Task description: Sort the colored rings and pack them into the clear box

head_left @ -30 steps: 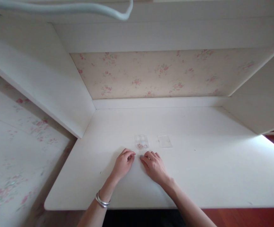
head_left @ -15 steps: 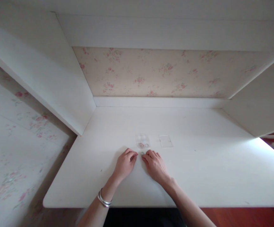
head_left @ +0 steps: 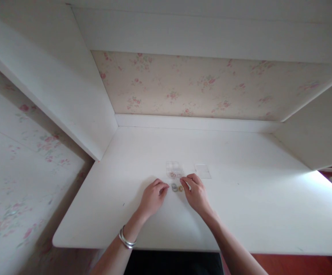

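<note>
A small clear plastic box with compartments stands on the table, with several small reddish and pale ring-like pieces in its near part. In front of it lie a grey-green ring-like piece and a tan one. My left hand rests on the table left of these pieces, thumb and fingers pinched together; whatever they hold is too small to make out. At the box's near right corner are the pinched fingertips of my right hand. I cannot see what is between them.
A clear flat square lid lies right of the box. The white table has a panel on its left, another on its right and a raised ledge at the back. A tiny dark speck lies left of my left hand.
My right hand has moved up and right, off the small pieces to the box's corner. The grey-green and tan pieces now show uncovered. My left hand has stayed nearly still. The view has tilted slightly.
</note>
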The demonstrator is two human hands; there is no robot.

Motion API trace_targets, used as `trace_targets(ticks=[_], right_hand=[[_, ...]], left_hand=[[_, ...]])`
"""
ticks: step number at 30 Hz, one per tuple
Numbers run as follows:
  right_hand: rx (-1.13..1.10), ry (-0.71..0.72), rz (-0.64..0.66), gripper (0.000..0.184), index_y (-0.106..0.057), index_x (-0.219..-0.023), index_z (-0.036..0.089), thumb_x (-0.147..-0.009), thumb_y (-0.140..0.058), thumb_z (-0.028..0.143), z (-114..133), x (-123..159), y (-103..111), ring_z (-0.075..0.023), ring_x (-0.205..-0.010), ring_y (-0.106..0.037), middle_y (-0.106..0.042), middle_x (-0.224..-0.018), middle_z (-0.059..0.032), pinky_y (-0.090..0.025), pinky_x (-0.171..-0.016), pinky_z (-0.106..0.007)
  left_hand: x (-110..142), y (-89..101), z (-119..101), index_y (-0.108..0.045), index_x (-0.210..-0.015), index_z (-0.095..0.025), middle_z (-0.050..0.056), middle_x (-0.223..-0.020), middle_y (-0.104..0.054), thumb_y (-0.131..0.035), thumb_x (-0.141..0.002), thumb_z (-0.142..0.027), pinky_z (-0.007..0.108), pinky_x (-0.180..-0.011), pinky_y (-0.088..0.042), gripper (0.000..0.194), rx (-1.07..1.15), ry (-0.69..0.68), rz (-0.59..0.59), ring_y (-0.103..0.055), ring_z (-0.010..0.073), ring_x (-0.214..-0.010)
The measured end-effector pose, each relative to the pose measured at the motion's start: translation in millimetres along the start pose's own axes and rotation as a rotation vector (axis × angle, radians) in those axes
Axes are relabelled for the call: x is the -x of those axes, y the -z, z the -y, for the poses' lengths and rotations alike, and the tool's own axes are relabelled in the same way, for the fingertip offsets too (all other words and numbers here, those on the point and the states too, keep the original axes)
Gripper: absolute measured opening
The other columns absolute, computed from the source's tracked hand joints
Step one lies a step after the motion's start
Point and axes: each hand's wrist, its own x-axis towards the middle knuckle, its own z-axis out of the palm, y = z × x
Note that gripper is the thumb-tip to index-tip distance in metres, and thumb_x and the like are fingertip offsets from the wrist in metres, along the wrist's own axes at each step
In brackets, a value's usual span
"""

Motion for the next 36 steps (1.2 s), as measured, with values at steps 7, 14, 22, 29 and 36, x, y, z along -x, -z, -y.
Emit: trace_targets(ticks=[7,14,22,29,36], right_hand=[[0.016,-0.022,-0.008,0.028,-0.069,-0.087,0.021,-0.091,-0.043,0.033,-10.2,-18.5,0.5,-0.0161,-0.077,-0.055,-0.058,-0.084,-0.0056,-0.044,-0.073,-0.029],[-0.072,-0.127,-0.071,0.028,-0.068,-0.086,0.021,-0.09,-0.044,0.036,-17.9,0.0,10.8,-0.0162,-0.078,-0.057,-0.059,-0.085,-0.0051,-0.045,-0.072,-0.028],[-0.171,-0.238,-0.076,0.03,-0.068,-0.088,0.021,-0.089,-0.045,0.04,-25.5,24.8,13.7,-0.0163,-0.08,-0.058,-0.059,-0.088,-0.0058,-0.047,-0.073,-0.028],[-0.244,-0.25,-0.112,0.029,-0.069,-0.087,0.021,-0.088,-0.047,0.04,-30.9,27.3,12.0,-0.0152,-0.077,-0.058,-0.059,-0.087,-0.0053,-0.047,-0.067,-0.026],[-0.285,-0.283,-0.119,0.03,-0.069,-0.086,0.022,-0.087,-0.047,0.042,-32.6,26.7,13.0,-0.0137,-0.07,-0.056,-0.059,-0.086,-0.0051,-0.045,-0.057,-0.024]], left_hand=[[-0.9,0.1,-0.5,-0.067,-0.089,-0.023,0.002,-0.087,-0.062,-0.047,-0.088,-0.022,0.023,-0.071,-0.047,0.02,-0.016,0.003,0.007,-0.059,0.0131,-0.077],[-2.2,-0.1,-4.6,-0.067,-0.089,-0.023,0.002,-0.087,-0.063,-0.048,-0.087,-0.025,0.023,-0.07,-0.046,0.019,-0.039,0.014,0.034,-0.06,0.0131,-0.076],[-7.6,-8.6,-20.4,-0.067,-0.083,-0.022,0.001,-0.083,-0.063,-0.051,-0.087,-0.033,0.025,-0.073,-0.044,0.019,-0.118,0.082,-0.027,-0.06,0.0132,-0.075],[-11.5,-20.8,-34.6,-0.067,-0.083,-0.023,0.002,-0.085,-0.064,-0.056,-0.084,-0.034,0.028,-0.073,-0.041,0.016,-0.363,0.095,-0.01,-0.059,0.0157,-0.077],[-13.0,-22.7,-35.7,-0.065,-0.08,-0.022,0.001,-0.083,-0.062,-0.052,-0.086,-0.027,0.023,-0.069,-0.042,0.015,-0.332,0.123,0.026,-0.059,0.0125,-0.073]])
